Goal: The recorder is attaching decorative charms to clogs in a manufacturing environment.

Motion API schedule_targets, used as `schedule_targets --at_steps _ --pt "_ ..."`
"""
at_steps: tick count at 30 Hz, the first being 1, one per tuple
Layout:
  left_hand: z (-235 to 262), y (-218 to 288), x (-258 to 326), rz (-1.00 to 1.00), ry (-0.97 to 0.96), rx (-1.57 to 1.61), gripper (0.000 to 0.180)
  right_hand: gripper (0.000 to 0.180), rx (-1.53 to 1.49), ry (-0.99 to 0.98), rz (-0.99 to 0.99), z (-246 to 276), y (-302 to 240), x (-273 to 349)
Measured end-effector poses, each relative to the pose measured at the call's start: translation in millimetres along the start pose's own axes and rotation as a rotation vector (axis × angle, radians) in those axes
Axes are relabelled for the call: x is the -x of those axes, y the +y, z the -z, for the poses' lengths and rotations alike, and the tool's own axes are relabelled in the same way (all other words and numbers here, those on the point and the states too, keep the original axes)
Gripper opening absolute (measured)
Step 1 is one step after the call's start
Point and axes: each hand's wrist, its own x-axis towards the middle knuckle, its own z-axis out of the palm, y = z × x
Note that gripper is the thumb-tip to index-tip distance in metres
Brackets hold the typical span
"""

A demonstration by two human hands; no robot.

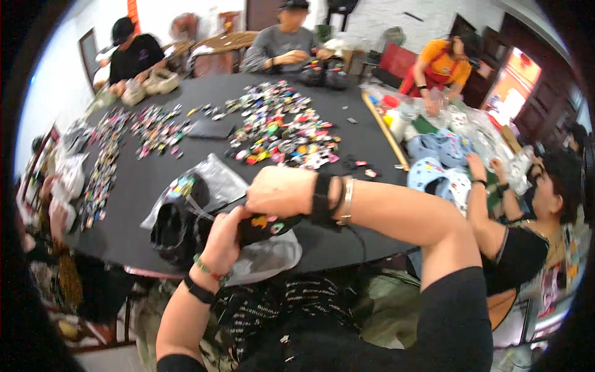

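Both of my hands meet over a black clog (265, 229) with small colourful charms on its top, held above the near side of the table. My left hand (222, 240) grips its left end, fingers wrapped and partly hidden. From above, my right hand (280, 191) is closed on the same clog, its fingertips out of sight. To the left lies another black clog (176, 232) with bright charms, beside a clear plastic bag (218, 177). Below my hands, a translucent plastic bag or tray (273, 255) rests at the table edge; I cannot tell which.
A large heap of colourful charms (282, 133) covers the middle of the black table (204, 93), with more charm piles (104, 164) leftward. A wooden strip (385, 131) borders blue clogs (429, 172) on the right. Several people work around the table, one close at my right.
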Motion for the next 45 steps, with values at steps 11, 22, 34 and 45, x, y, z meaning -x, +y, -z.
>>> schedule_targets --at_steps 11,22,34,45 --pt "7 -19 -15 -0.008 0.112 0.028 0.013 0.008 0.21 -0.156 -0.065 10 -25 -9" --pt "-9 7 -3 0.286 0.109 0.44 0.013 0.004 0.097 -0.05 0.011 5 -30 3" --pt "-2 2 -12 0.163 0.159 0.316 0.029 0.01 0.124 -0.008 -0.015 -3 -29 8" --pt "-21 7 -22 0.106 0.287 0.378 0.018 0.012 0.142 0.011 -0.05 -19 -24 19"
